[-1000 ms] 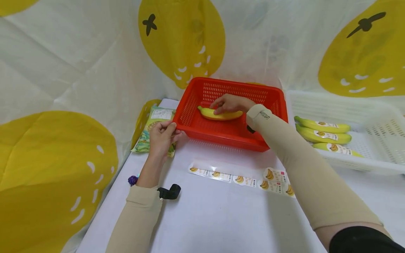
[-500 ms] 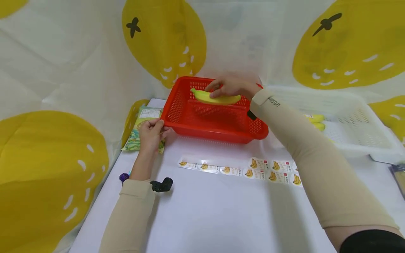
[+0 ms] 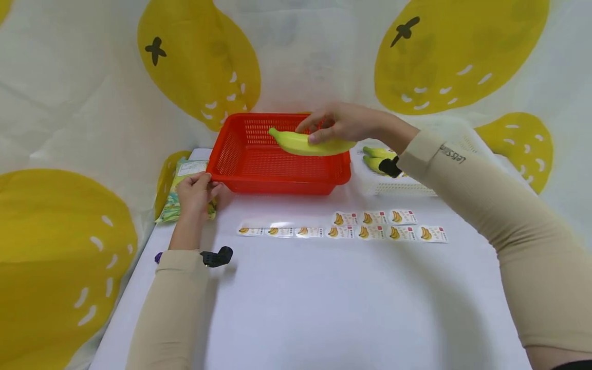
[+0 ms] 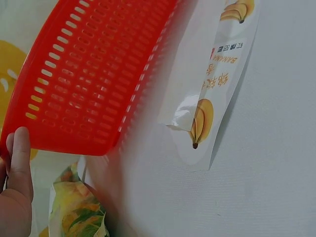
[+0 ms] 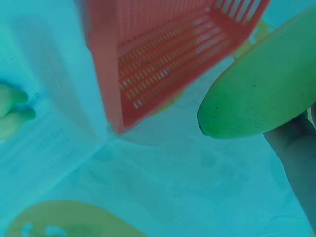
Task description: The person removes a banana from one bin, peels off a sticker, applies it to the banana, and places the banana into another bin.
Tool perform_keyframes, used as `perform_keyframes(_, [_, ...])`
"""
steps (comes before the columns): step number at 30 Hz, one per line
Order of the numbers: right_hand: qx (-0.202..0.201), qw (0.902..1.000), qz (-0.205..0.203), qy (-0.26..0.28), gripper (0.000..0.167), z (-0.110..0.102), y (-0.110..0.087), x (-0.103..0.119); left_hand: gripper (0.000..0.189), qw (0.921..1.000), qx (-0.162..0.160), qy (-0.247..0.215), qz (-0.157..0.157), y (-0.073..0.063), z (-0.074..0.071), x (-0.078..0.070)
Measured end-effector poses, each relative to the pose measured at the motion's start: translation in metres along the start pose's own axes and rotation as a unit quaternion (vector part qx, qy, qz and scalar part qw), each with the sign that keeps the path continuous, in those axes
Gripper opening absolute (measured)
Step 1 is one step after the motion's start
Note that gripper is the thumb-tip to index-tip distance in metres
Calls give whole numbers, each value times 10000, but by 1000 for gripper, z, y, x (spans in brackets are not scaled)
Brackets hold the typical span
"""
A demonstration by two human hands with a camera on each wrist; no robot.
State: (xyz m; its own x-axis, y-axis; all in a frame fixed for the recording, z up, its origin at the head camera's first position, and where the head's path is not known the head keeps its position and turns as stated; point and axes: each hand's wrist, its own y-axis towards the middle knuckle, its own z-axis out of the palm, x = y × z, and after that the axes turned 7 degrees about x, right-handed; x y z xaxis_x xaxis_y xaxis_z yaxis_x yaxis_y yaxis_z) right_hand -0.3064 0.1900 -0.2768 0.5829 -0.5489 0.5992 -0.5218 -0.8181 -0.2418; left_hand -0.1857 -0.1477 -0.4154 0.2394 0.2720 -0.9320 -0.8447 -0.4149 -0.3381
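A yellow banana (image 3: 305,145) is held above the red plastic basket (image 3: 277,186) by my right hand (image 3: 347,123), thumb on the near side and fingers over the top. In the right wrist view the banana (image 5: 261,89) shows its blunt end, with part of the hand (image 5: 296,148) behind it. At the basket's near left corner, my left hand (image 3: 195,192) pinches the rim between thumb and fingers. The left wrist view shows fingers (image 4: 20,158) against the basket's red wall (image 4: 94,74); the thumb is hidden there.
A white basket (image 3: 407,187) with labelled bananas (image 3: 378,153) stands to the right, partly behind my right arm. Strips of banana stickers (image 3: 365,232) lie on the white table (image 3: 324,298). A green and yellow printed bag (image 3: 173,205) lies by my left hand.
My right hand has lifted the banana off the red basket's floor and brought it up toward the right rim. My left hand keeps its grip on the corner. The head view has turned right.
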Motion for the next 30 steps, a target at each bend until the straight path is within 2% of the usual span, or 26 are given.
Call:
perform_keyframes(4, [-70, 9997, -201, 152, 37, 19, -28, 4, 31, 9999, -66, 18, -124, 7, -6, -5])
perform_keyframes(9, [-4, 9972, -462, 589, 37, 51, -59, -2, 30, 9997, -144, 127, -155, 12, -11, -10])
perform_keyframes(11, [64, 9961, -490, 727, 37, 67, -69, -7, 28, 9997, -163, 94, -170, 14, -13, -11])
perform_keyframes(14, [188, 9960, -300, 822, 36, 90, -82, -18, 26, 9997, -157, 5, -208, 17, -14, -13])
perform_keyframes(18, [309, 9954, -5, 909, 36, 119, -90, -34, 25, 9995, -194, -75, -258, 19, -18, -13])
perform_keyframes(24, [286, 9943, -220, 1007, 34, 155, -93, -55, 28, 9994, -189, -143, -233, 20, -19, -13])
perform_keyframes(30, [238, 9922, -110, 1217, 35, 178, -98, -65, 30, 9997, -139, -58, -180, 21, -17, -12])
